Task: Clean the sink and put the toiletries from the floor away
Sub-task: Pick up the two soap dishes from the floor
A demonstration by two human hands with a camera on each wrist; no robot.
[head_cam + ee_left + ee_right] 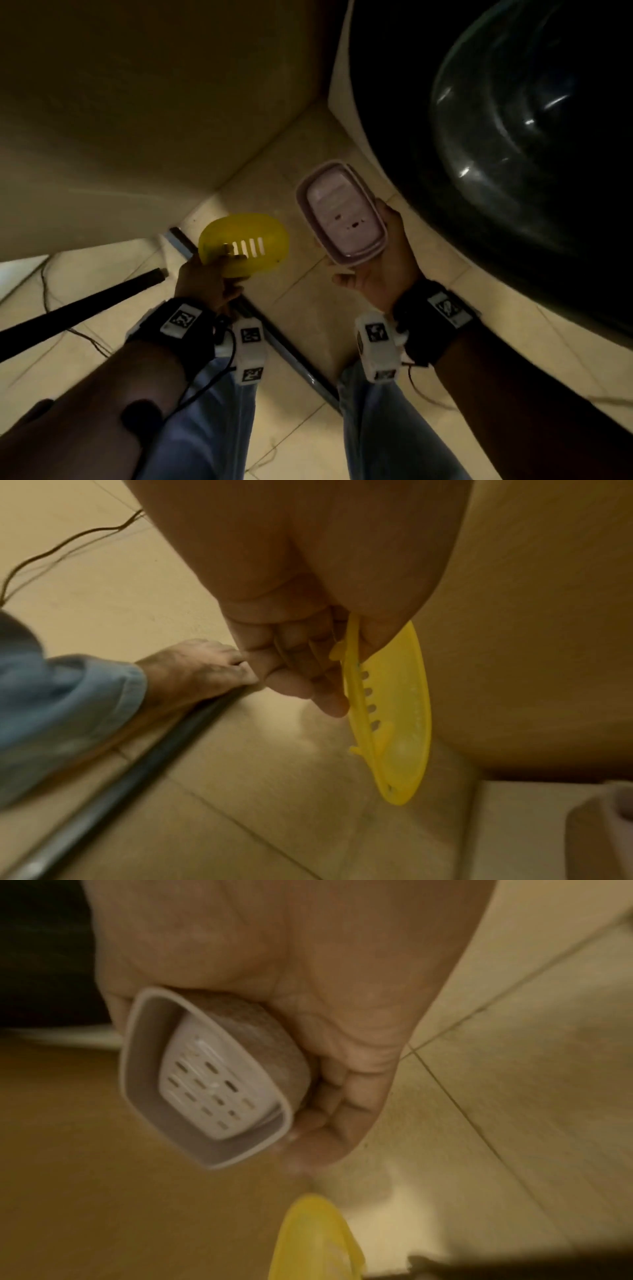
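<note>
Yellow soap dish point(244, 244) pinched in my left hand point(205, 284) and pale one point(342, 214) gripped in my right hand point(380, 274), both are off the floor point(301, 294) but, I judge, not yet put away.

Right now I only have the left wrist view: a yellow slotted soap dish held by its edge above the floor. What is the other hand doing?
Observer: The right hand holds a second soap dish, a pale pinkish one, its fingers curled under the base.
Operator: Is there anything in that dish?
Observer: The right wrist view shows only a white perforated drain insert seated inside; no soap is visible.
Operator: Are the two dishes touching?
Observer: No. In the head view the yellow soap dish in the left hand sits apart from the pink one, with bare floor tile showing between them.
</note>
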